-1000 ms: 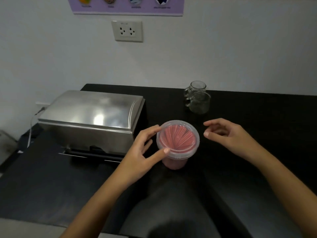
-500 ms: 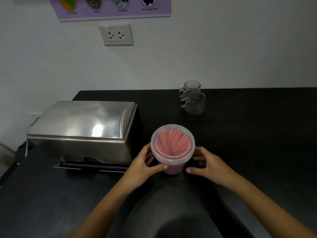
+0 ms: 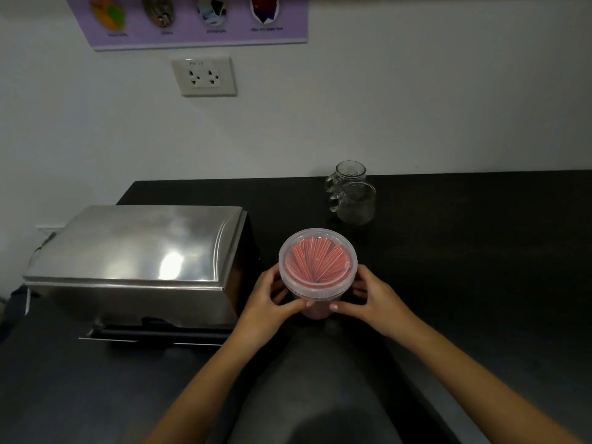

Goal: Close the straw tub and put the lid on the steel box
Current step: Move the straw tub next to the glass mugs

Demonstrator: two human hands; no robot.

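A round clear plastic straw tub full of pink straws stands on the black counter, with its clear lid seated on top. My left hand grips the tub's left side below the rim. My right hand grips its right side, thumbs nearly meeting at the front. To the left, close beside the tub, sits the steel box with its curved shiny lid resting on it.
Two clear glass mugs stand behind the tub near the wall. A dark handle bar juts out at the steel box's front base. A wall socket and a purple poster hang above.
My right hand came in from the right and took hold of the tub's side. My left hand slid down from the lid's rim to the tub's side. The view shifted slightly.
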